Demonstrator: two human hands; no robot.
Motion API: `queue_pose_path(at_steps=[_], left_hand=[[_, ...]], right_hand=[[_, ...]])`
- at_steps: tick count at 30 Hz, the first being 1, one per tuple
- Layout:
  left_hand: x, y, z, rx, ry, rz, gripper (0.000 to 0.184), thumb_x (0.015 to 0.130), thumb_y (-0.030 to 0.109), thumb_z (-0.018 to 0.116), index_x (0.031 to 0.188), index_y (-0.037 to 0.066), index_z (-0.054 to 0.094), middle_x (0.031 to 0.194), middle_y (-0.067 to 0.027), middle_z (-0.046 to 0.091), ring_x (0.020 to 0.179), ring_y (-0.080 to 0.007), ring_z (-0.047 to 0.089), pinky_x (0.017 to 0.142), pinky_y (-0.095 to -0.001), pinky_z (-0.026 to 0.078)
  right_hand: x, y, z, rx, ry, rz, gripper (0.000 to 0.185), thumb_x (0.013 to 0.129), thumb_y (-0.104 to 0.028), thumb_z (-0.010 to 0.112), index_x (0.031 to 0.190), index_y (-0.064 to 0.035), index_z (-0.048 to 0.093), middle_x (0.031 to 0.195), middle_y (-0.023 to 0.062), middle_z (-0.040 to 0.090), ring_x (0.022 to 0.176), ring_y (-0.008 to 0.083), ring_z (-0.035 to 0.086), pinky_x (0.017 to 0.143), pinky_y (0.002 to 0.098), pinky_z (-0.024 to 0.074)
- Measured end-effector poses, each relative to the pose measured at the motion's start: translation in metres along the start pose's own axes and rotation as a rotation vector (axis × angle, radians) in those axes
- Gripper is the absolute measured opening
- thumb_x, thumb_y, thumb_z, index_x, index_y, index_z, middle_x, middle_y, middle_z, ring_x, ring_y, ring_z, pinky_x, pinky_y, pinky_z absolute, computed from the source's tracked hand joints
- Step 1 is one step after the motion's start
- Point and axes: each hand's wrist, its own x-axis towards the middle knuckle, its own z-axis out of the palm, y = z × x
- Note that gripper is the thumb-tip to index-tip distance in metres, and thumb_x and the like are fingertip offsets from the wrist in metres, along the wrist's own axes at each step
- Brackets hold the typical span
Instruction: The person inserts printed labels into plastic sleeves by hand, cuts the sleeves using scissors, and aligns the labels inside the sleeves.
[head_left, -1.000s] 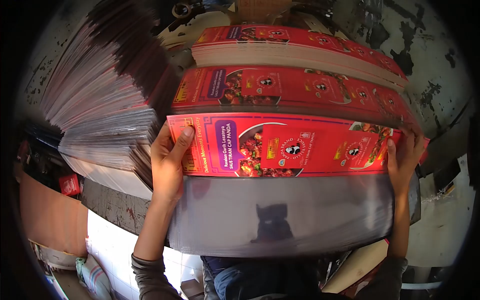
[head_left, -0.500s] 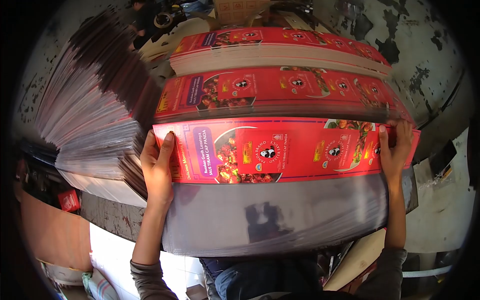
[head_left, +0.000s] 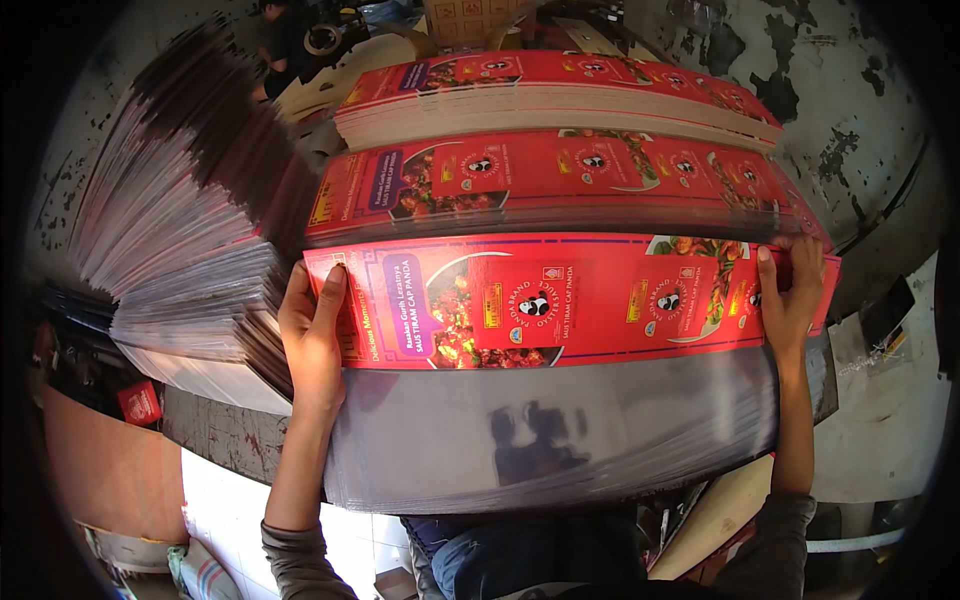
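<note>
Head view: at frame centre, left hand [head_left: 316, 345] and right hand [head_left: 794, 300] close their fingers on opposite ends of a red printed strip [head_left: 600, 300], thumbs on its face; glossy grey stack [head_left: 660, 430] at lower centre.

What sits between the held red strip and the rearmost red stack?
Another red printed panel lies between the held strip and the rearmost stack, as the head view shows.
</note>
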Motion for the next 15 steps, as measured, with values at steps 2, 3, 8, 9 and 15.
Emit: queue_pose_path(at_steps=[2, 3, 8, 9, 15], left_hand=[[0.0, -0.0003, -0.0009, 0.001, -0.006, -0.004, 0.021, 0.09, 0.017, 0.051, 0.103, 0.001, 0.052, 0.099, -0.0048, 0.06, 0.089, -0.0074, 0.055, 0.08, -0.0222, 0.041], [0.0, -0.0004, -0.0012, 0.003, -0.013, -0.007, 0.022, 0.09, 0.018, 0.051, 0.104, 0.001, 0.052, 0.099, -0.0048, 0.06, 0.089, -0.0075, 0.055, 0.08, -0.0221, 0.041], [-0.0003, -0.0003, -0.0003, 0.001, 0.004, -0.017, 0.023, 0.09, 0.018, 0.051, 0.104, 0.001, 0.052, 0.098, -0.0046, 0.06, 0.089, -0.0075, 0.055, 0.08, -0.022, 0.041], [-0.0004, -0.0006, -0.0005, 0.003, 0.006, -0.016, 0.023, 0.09, 0.019, 0.051, 0.104, 0.001, 0.052, 0.098, -0.0046, 0.06, 0.089, -0.0075, 0.055, 0.08, -0.0219, 0.041], [-0.0014, 0.0018, 0.0021, -0.055, 0.007, -0.067, 0.019, 0.09, 0.017, 0.051, 0.1, 0.001, 0.054, 0.093, -0.0039, 0.06, 0.084, -0.0064, 0.055, 0.076, -0.021, 0.042]], right_hand=[[0.0, 0.0005, 0.0, 0.003, -0.016, 0.006, 0.02, 0.08, -0.02, 0.06, 0.085, -0.0022, 0.053, 0.083, 0.0086, 0.051, 0.083, 0.0255, 0.047, 0.076, 0.0354, 0.0327], [0.0, 0.0007, 0.0001, 0.004, -0.016, 0.006, 0.02, 0.08, -0.02, 0.06, 0.085, -0.0022, 0.053, 0.083, 0.0086, 0.051, 0.083, 0.0255, 0.047, 0.076, 0.0354, 0.0327], [-0.0004, 0.0025, 0.0009, 0.016, -0.021, -0.004, 0.02, 0.08, -0.02, 0.06, 0.085, -0.002, 0.053, 0.084, 0.0086, 0.051, 0.083, 0.0256, 0.047, 0.076, 0.0355, 0.0332], [-0.0003, 0.0019, 0.0007, 0.016, -0.02, -0.004, 0.02, 0.08, -0.02, 0.06, 0.085, -0.002, 0.053, 0.084, 0.0086, 0.051, 0.083, 0.0256, 0.047, 0.076, 0.0355, 0.0332], [0.0021, 0.0049, 0.0017, 0.075, -0.118, 0.023, 0.02, 0.082, -0.021, 0.058, 0.081, -0.0013, 0.052, 0.075, 0.0119, 0.051, 0.077, 0.0287, 0.049, 0.072, 0.0364, 0.0351]])
